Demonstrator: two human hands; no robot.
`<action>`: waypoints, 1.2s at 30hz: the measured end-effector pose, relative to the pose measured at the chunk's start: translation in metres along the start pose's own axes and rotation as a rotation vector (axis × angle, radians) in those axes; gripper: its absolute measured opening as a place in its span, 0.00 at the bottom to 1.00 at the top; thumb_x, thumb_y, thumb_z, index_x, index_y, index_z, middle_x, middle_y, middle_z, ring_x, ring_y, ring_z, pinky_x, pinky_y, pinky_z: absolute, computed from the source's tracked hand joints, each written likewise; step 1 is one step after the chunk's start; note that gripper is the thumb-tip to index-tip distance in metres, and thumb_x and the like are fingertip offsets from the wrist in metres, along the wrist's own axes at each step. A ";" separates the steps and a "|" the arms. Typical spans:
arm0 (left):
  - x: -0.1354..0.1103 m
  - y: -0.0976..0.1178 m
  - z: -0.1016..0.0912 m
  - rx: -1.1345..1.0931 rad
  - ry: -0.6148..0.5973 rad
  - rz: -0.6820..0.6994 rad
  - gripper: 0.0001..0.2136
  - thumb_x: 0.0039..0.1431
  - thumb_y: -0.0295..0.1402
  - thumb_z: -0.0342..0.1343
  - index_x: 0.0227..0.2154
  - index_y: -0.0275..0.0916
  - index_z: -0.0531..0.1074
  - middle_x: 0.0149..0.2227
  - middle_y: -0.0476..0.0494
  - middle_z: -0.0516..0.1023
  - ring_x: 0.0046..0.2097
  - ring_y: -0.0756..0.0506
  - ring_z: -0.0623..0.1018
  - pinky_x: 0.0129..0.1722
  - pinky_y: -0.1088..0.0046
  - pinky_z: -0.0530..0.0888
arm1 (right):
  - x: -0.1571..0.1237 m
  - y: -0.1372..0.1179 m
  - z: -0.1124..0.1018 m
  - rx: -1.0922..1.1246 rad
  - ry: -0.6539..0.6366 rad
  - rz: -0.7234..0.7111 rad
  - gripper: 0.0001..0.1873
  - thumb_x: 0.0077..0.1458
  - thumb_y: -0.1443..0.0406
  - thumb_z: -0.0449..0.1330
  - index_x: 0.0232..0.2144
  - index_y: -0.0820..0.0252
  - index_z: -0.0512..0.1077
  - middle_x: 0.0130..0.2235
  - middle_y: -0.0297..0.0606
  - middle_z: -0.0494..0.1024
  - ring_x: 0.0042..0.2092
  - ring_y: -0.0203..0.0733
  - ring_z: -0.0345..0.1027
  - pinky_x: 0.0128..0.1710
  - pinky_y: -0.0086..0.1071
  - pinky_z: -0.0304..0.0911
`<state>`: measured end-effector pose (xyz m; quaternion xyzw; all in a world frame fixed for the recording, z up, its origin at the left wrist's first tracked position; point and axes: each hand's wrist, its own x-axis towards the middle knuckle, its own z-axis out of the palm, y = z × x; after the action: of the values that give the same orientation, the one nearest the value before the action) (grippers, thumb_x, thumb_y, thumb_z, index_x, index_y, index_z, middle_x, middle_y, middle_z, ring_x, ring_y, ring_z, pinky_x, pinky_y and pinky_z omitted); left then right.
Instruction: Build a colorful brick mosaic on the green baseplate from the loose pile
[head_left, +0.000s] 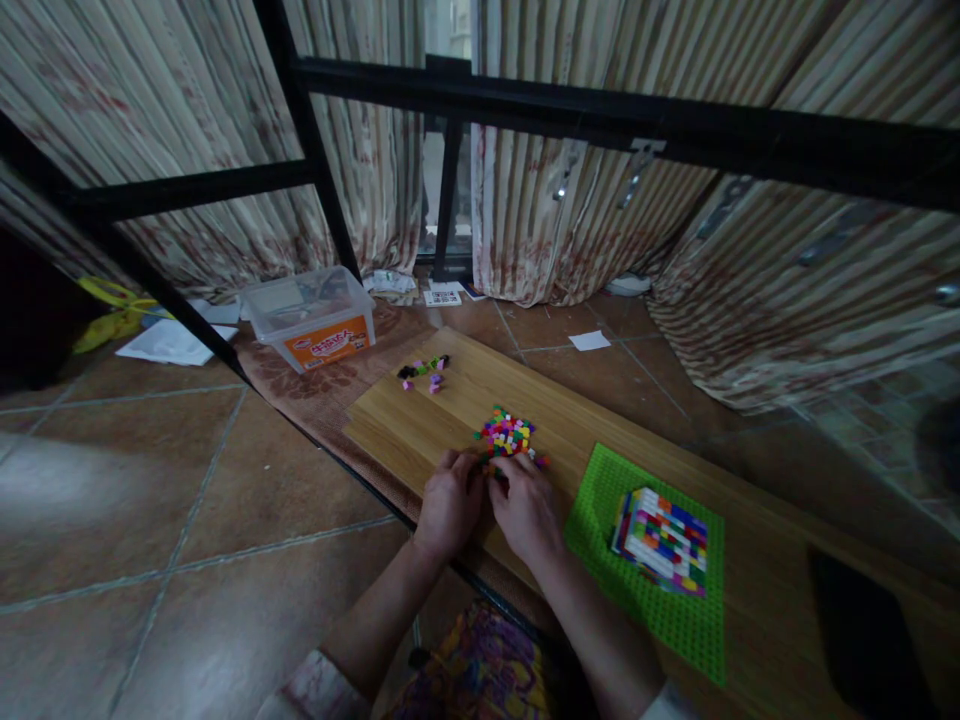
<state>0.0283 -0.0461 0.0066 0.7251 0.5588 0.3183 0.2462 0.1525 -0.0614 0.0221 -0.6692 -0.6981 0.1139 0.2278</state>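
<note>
A pile of small coloured toy bricks (pixel 510 432) lies on the wooden board, just beyond my fingertips. My left hand (pixel 448 508) is closed at the near edge of this pile, thumb and fingers bent together. Close beside it, my right hand (pixel 525 503) is also closed, its fingertips pinched towards the left ones. Whatever sits between the fingers is too small and too covered to make out. To the right, a green baseplate (pixel 592 500) carries a layered block of multicoloured bricks (pixel 667 540).
Black, green and purple bricks (pixel 435 383) lie at the board's (pixel 465 365) far left end. Behind them stands a clear plastic box (pixel 311 310) with an orange label. A dark flat object (pixel 862 620) rests at right. A black metal frame (pixel 525 95) crosses above.
</note>
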 end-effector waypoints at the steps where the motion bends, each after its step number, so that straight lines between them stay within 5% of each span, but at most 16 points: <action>1: 0.000 0.000 0.000 -0.003 0.010 -0.006 0.09 0.57 0.26 0.50 0.39 0.39 0.71 0.38 0.43 0.72 0.39 0.47 0.74 0.41 0.72 0.71 | 0.001 0.001 0.000 -0.014 0.001 0.007 0.11 0.54 0.69 0.55 0.40 0.57 0.72 0.39 0.40 0.73 0.42 0.44 0.67 0.42 0.33 0.61; 20: 0.001 -0.004 -0.005 -0.162 0.042 -0.024 0.11 0.57 0.27 0.49 0.41 0.39 0.71 0.40 0.42 0.74 0.41 0.46 0.74 0.44 0.69 0.71 | 0.007 0.001 -0.002 -0.041 0.029 0.008 0.06 0.55 0.70 0.55 0.35 0.58 0.70 0.38 0.40 0.71 0.41 0.44 0.66 0.41 0.34 0.60; 25: -0.008 0.011 -0.018 -0.352 0.070 -0.106 0.12 0.61 0.35 0.48 0.42 0.38 0.71 0.39 0.43 0.76 0.41 0.46 0.75 0.43 0.71 0.71 | -0.013 -0.001 -0.020 0.181 0.137 -0.067 0.07 0.58 0.68 0.51 0.37 0.57 0.68 0.37 0.39 0.73 0.40 0.41 0.68 0.40 0.32 0.62; 28: -0.017 0.030 -0.020 -0.529 -0.075 -0.112 0.11 0.59 0.38 0.50 0.38 0.38 0.74 0.33 0.46 0.76 0.36 0.48 0.74 0.37 0.75 0.70 | -0.032 -0.005 -0.032 0.321 0.150 -0.044 0.08 0.59 0.68 0.51 0.39 0.56 0.69 0.36 0.37 0.75 0.38 0.39 0.70 0.39 0.30 0.64; 32: -0.028 0.057 -0.016 -0.791 -0.222 -0.285 0.11 0.55 0.40 0.55 0.31 0.37 0.75 0.22 0.52 0.71 0.24 0.53 0.67 0.23 0.80 0.64 | -0.059 -0.005 -0.044 0.605 0.186 0.123 0.07 0.57 0.65 0.53 0.37 0.56 0.71 0.35 0.36 0.77 0.36 0.38 0.72 0.38 0.29 0.66; 36: -0.046 0.074 -0.006 -1.004 -0.321 -0.509 0.10 0.49 0.39 0.61 0.27 0.35 0.74 0.19 0.53 0.68 0.21 0.55 0.64 0.20 0.81 0.60 | -0.087 -0.001 -0.046 0.992 0.228 0.399 0.10 0.54 0.60 0.58 0.37 0.58 0.71 0.34 0.37 0.78 0.35 0.39 0.73 0.35 0.30 0.70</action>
<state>0.0640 -0.1093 0.0552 0.4019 0.4519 0.3611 0.7098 0.1731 -0.1538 0.0480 -0.6090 -0.3908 0.3972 0.5645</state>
